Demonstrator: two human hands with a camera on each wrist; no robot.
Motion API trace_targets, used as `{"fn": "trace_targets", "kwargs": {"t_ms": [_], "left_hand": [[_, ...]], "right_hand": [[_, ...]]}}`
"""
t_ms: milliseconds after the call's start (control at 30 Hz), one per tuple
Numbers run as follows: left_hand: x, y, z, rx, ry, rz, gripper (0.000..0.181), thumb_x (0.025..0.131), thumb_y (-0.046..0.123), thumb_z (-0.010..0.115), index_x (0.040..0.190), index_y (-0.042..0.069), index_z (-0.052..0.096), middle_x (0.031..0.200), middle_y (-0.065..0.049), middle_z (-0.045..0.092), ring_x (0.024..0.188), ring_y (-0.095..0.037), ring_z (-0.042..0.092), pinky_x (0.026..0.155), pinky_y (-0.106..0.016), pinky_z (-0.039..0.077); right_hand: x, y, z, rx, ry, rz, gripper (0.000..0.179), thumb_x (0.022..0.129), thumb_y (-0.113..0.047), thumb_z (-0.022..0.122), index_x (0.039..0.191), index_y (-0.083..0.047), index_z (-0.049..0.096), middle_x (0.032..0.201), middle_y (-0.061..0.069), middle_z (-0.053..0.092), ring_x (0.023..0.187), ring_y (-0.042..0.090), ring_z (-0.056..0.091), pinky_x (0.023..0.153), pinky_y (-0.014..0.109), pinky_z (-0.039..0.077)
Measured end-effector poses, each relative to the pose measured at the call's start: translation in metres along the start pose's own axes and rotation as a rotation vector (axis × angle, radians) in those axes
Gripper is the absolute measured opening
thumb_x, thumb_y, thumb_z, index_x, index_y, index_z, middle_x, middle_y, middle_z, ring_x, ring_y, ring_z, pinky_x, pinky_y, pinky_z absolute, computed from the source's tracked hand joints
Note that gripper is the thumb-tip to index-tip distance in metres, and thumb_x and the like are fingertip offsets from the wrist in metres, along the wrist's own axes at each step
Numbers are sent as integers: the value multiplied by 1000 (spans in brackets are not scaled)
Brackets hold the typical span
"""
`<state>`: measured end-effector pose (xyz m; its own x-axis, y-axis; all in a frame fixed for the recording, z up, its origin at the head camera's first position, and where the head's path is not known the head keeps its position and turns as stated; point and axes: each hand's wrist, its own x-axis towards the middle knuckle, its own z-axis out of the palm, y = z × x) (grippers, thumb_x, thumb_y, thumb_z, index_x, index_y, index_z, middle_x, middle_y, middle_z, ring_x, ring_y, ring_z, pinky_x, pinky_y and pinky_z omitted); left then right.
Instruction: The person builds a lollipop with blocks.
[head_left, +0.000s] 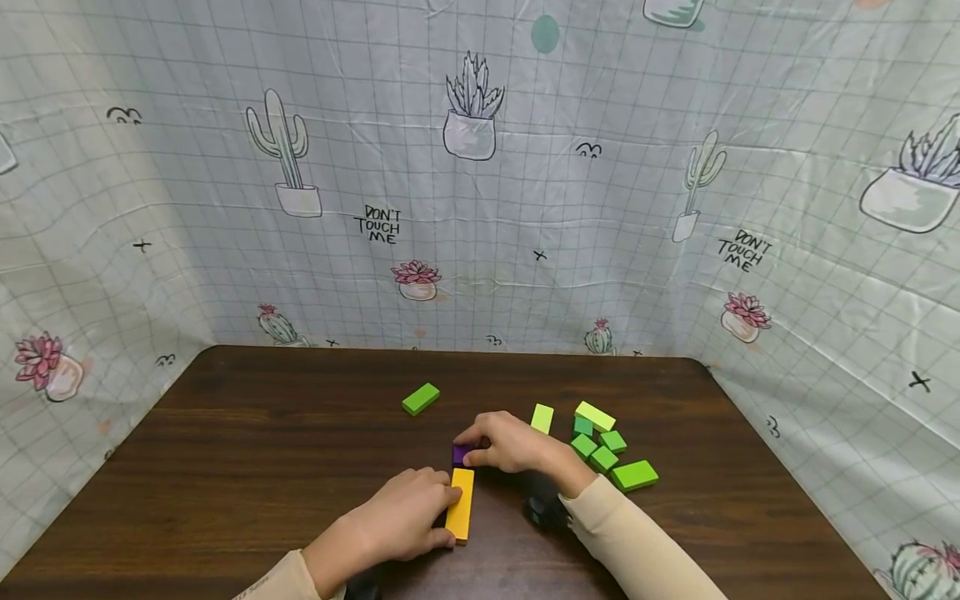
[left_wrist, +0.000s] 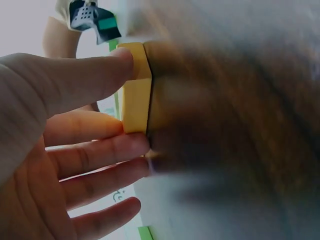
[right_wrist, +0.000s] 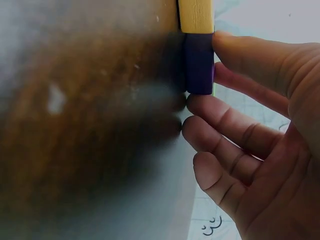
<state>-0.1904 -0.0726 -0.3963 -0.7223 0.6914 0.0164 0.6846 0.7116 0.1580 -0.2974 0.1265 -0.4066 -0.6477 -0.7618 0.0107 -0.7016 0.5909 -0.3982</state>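
A long yellow block lies flat on the table, pointing away from me. My left hand holds it from the left, the thumb at its near end and the index finger farther along; the other fingers spread beside it in the left wrist view. Right at the yellow block's far end sits a short purple block, end to end with it and seemingly touching. My right hand pinches this purple block between thumb and fingers, covering part of it in the head view.
A green block lies alone farther back. To the right are a lime block, another lime block, several small green cubes and a longer green block. A patterned curtain hangs behind the dark wooden table.
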Motion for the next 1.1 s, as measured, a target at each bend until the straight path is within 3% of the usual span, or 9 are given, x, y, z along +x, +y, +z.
{"fn": "trace_targets", "kwargs": {"t_ms": [267,533,800,1100], "left_hand": [[-1,4,3,-33,35,-23,45,79,42,77,110,11,69,94,4,55,82,-10,48,77,-31,47],[-2,7,8,-22,60,-54,49,79,41,76,116,10,67,132,-11,57,116,-27,56,93,-47,47],[-3,11,11,-5,83,-78,49,78,42,77,113,9,67,131,-10,57,110,-26,59,87,-43,49],[-6,12,11,-79,92,-111,47,78,42,78,110,11,65,131,-11,55,110,-27,57,89,-45,48]], "right_hand": [[-5,-2,2,42,-6,-37,30,92,-24,65,120,-14,68,101,-7,63,81,5,52,70,19,46],[-7,0,2,55,8,-47,28,92,-25,66,118,-15,69,99,-9,63,82,5,52,71,20,46],[-8,0,4,62,8,-29,26,91,-25,66,117,-17,70,102,-9,63,85,6,54,73,21,46],[-8,0,6,74,1,-19,25,91,-24,67,115,-18,70,98,-10,61,81,5,52,70,20,47]]}}
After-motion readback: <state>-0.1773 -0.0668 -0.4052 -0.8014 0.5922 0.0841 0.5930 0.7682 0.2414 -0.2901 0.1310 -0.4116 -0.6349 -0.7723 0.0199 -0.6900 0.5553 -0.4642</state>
